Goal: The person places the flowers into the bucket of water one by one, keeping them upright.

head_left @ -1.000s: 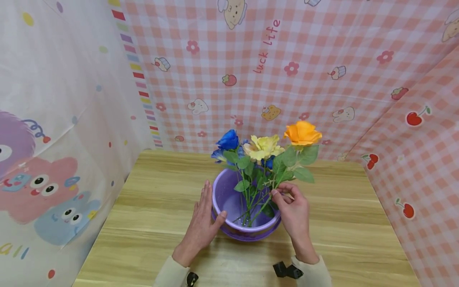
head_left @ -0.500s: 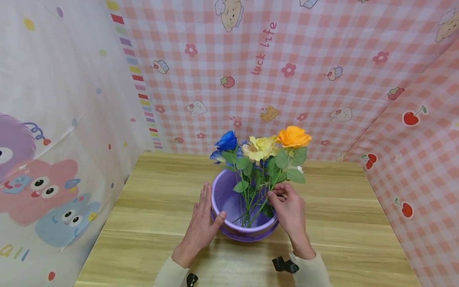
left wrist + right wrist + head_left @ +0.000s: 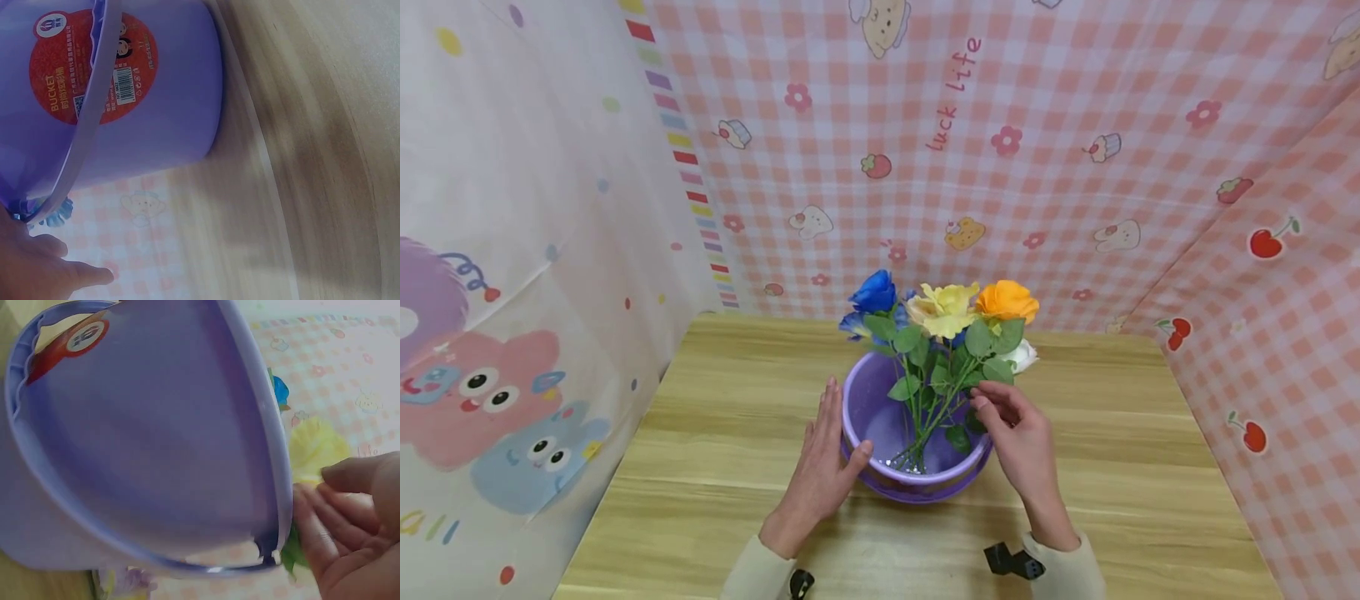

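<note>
A purple bucket [image 3: 880, 393] stands on the table with artificial flowers leaning in it. My left hand [image 3: 822, 467] lies with straight fingers along its left side, the thumb at the rim. In the bucket are a blue rose [image 3: 875, 292], a yellow flower [image 3: 946, 310], an orange rose [image 3: 1009, 302] and a white flower [image 3: 1021, 357], their green stems crossing near the bottom. By the right rim my right hand [image 3: 1021, 433] has its fingers loosely bent beside the leaves, apart from the orange rose's stem. The right wrist view shows thumb and fingertips [image 3: 328, 475] just past the rim.
The wooden table [image 3: 722, 417] reaches back to a pink checked cloth [image 3: 850, 192]. A white printed cloth [image 3: 587, 275] hangs on the left. The bucket's handle [image 3: 94, 100] hangs down its near side, across a red sticker [image 3: 62, 87].
The orange rose has moved left and lower, settling beside the yellow flower. My right hand has let go of its stem and shifted slightly right. The white flower now shows; the left hand stays.
</note>
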